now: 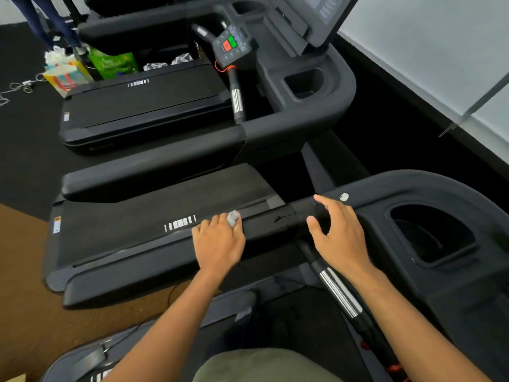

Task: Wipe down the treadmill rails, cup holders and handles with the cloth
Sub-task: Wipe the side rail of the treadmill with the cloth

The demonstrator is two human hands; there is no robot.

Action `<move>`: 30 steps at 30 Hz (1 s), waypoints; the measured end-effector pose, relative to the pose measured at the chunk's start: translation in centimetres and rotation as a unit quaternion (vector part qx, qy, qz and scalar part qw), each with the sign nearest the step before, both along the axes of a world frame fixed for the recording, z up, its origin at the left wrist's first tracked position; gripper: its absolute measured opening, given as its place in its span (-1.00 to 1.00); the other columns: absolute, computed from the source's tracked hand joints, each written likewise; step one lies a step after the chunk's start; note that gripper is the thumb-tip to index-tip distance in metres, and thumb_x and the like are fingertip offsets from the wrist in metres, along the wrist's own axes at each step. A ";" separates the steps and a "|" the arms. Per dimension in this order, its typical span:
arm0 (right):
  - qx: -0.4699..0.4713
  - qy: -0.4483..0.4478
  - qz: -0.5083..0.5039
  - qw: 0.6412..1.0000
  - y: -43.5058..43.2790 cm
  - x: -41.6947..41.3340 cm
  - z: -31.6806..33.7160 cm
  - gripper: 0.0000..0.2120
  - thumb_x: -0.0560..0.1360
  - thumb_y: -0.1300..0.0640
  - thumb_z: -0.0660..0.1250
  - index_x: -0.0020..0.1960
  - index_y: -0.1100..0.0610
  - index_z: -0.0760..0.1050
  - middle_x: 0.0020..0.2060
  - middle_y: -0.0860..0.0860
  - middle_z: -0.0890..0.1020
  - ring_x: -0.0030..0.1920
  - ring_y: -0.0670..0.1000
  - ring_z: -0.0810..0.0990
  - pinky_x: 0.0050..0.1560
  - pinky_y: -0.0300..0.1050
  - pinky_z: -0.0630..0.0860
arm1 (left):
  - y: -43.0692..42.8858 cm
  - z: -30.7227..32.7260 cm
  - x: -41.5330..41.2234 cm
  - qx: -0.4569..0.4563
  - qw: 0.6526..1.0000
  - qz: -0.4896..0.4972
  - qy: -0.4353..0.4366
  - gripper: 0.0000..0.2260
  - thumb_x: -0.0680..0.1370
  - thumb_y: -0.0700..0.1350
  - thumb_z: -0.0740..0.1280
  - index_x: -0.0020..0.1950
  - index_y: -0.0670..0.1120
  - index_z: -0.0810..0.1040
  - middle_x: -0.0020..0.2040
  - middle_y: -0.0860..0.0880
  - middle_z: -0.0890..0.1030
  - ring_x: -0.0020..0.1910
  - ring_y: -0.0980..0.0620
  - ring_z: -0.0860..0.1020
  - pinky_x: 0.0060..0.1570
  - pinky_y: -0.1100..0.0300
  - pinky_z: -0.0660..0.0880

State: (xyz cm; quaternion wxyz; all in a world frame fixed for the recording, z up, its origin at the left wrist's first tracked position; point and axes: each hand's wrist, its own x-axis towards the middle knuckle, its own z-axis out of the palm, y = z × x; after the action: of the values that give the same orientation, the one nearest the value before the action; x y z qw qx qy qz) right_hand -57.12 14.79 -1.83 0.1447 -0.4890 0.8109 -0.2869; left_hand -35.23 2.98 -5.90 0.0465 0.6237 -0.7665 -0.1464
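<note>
My left hand (220, 241) presses a small grey cloth (233, 218) onto the black side rail (270, 224) of the near treadmill; only a wad of the cloth shows past my fingers. My right hand (337, 232) rests on the same rail further right, fingers spread, holding nothing. A small whitish smudge or scrap (343, 197) sits on the rail just beyond my right fingertips. A deep cup holder (432, 235) opens in the console arm to the right. A handle with a chrome grip sensor (340, 292) runs below my right wrist.
A second treadmill stands beyond, with its own rail (154, 164), cup holder (304, 84), chrome-banded handle (237, 99) and a red and green button panel (230, 44). Gift bags (68, 74) and crumpled paper sit on the floor at the back left. A white wall (440, 51) runs along the right.
</note>
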 end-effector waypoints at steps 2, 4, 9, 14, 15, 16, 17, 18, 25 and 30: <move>0.000 0.006 -0.021 1.000 0.0 -0.5 0.3 -0.55 0.61 -0.01 0.33 0.48 -0.02 0.38 0.33 -0.10 0.52 0.38 -0.09 0.38 0.29 -0.20 0.28 | 0.1 0.1 -2.6 0.005 0.999 -0.044 -0.002 -0.42 0.65 0.19 -0.05 0.00 -0.10 0.70 -0.04 -0.10 0.75 -0.01 -0.23 0.67 0.10 -0.10 0.46; 0.004 0.015 -0.043 0.999 0.1 -0.9 0.5 -0.55 0.61 -0.02 0.32 0.48 -0.02 0.38 0.34 -0.08 0.52 0.39 -0.07 0.37 0.30 -0.18 0.27 | 0.3 0.3 -5.1 0.005 0.997 -0.083 0.002 -0.43 0.66 0.18 -0.05 0.06 -0.08 0.69 -0.02 -0.08 0.74 0.00 -0.21 0.67 0.09 -0.10 0.47; 0.006 0.017 -0.091 0.996 0.8 -1.2 0.6 -0.54 0.61 -0.03 0.32 0.48 -0.03 0.37 0.41 -0.08 0.49 0.41 -0.04 0.37 0.37 -0.03 0.39 | 1.4 0.6 -10.2 -0.032 0.984 -0.173 0.040 -0.49 0.68 0.16 -0.01 0.36 -0.03 0.60 0.17 -0.06 0.71 0.12 -0.16 0.65 0.22 -0.08 0.49; 0.004 0.032 -0.137 0.990 1.7 -1.0 0.8 -0.55 0.59 -0.01 0.34 0.46 -0.05 0.38 0.36 -0.16 0.52 0.32 -0.08 0.41 0.30 -0.13 0.38 | 1.7 -0.1 -12.5 -0.073 0.949 -0.305 0.041 -0.40 0.65 0.13 0.13 0.65 -0.10 0.26 0.56 -0.10 0.46 0.46 -0.13 0.49 0.48 -0.15 0.37; 0.002 0.034 -0.148 0.988 1.9 -0.9 0.9 -0.56 0.59 0.00 0.34 0.46 -0.06 0.39 0.34 -0.16 0.52 0.32 -0.09 0.41 0.30 -0.13 0.37 | 1.6 -0.2 -12.4 -0.079 0.938 -0.335 0.038 -0.37 0.65 0.12 0.18 0.68 -0.09 0.20 0.61 -0.12 0.39 0.52 -0.13 0.43 0.50 -0.16 0.34; 0.003 0.035 -0.161 0.986 2.1 -0.9 1.0 -0.56 0.59 0.00 0.35 0.45 -0.06 0.39 0.33 -0.15 0.53 0.32 -0.09 0.41 0.30 -0.14 0.36 | 1.5 -0.2 -12.1 -0.087 0.927 -0.363 0.039 -0.35 0.64 0.10 0.22 0.69 -0.08 0.16 0.64 -0.14 0.34 0.56 -0.15 0.38 0.52 -0.17 0.32; 0.006 0.038 -0.172 0.984 2.3 -0.9 1.0 -0.56 0.59 -0.01 0.35 0.45 -0.05 0.39 0.32 -0.13 0.53 0.32 -0.09 0.41 0.30 -0.12 0.37 | 1.3 -0.3 -11.7 -0.098 0.913 -0.394 0.041 -0.34 0.64 0.08 0.26 0.70 -0.06 0.15 0.66 -0.15 0.30 0.59 -0.17 0.34 0.53 -0.18 0.30; 0.010 0.041 -0.180 0.983 2.5 -0.8 0.9 -0.56 0.60 -0.02 0.35 0.45 -0.04 0.39 0.32 -0.12 0.53 0.33 -0.08 0.41 0.31 -0.10 0.38 | 1.1 -0.4 -11.1 -0.109 0.898 -0.425 0.042 -0.33 0.63 0.07 0.29 0.70 -0.04 0.15 0.67 -0.15 0.27 0.61 -0.19 0.30 0.54 -0.20 0.29; 0.011 0.026 -0.171 0.985 1.8 -0.1 0.3 -0.55 0.60 -0.03 0.33 0.46 -0.03 0.38 0.33 -0.12 0.53 0.32 -0.09 0.40 0.25 -0.18 0.34 | -0.7 -1.0 -6.3 -0.110 0.833 -0.542 -0.007 -0.27 0.55 0.07 0.32 0.70 0.12 0.14 0.75 -0.01 0.04 0.73 -0.17 0.00 0.60 -0.33 0.13; 0.001 0.012 -0.132 0.991 0.9 0.2 0.4 -0.54 0.60 -0.04 0.32 0.47 -0.04 0.37 0.37 -0.14 0.50 0.32 -0.12 0.38 0.23 -0.20 0.32 | -0.1 -1.2 -1.2 -0.095 0.862 -0.497 -0.026 -0.33 0.53 0.08 0.32 0.65 0.22 0.25 0.75 0.03 0.04 0.73 -0.14 -0.04 0.54 -0.38 0.25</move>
State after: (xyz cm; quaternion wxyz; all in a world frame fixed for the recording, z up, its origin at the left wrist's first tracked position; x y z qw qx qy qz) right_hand -56.90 15.66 -1.45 0.0969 -0.3812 0.8702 -0.2966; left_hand -36.43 2.91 -7.06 0.0068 0.1561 -0.9859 -0.0604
